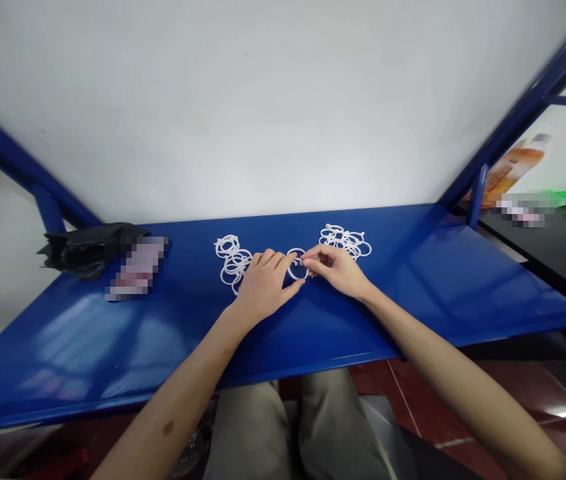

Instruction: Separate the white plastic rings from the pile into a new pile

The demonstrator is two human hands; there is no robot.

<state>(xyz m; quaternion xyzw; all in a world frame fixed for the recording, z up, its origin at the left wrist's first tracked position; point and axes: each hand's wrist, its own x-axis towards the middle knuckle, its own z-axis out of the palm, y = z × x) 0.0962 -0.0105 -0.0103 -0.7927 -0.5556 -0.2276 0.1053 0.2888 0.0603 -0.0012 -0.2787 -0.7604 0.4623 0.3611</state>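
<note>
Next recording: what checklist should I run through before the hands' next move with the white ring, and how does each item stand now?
1. Grip on the white ring by left hand and right hand: ok.
2. Ring over the blue table, inside its edge: ok.
3. Ring free of the left pile and right pile: cannot tell, hands cover the gaps.
4. Ring undamaged: cannot tell, too small.
5. Hands apart from the black bag: ok.

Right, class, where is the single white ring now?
Head view, centre of the blue table: the single white ring is held between left hand and right hand, left ring pile and right ring pile flanking it.
</note>
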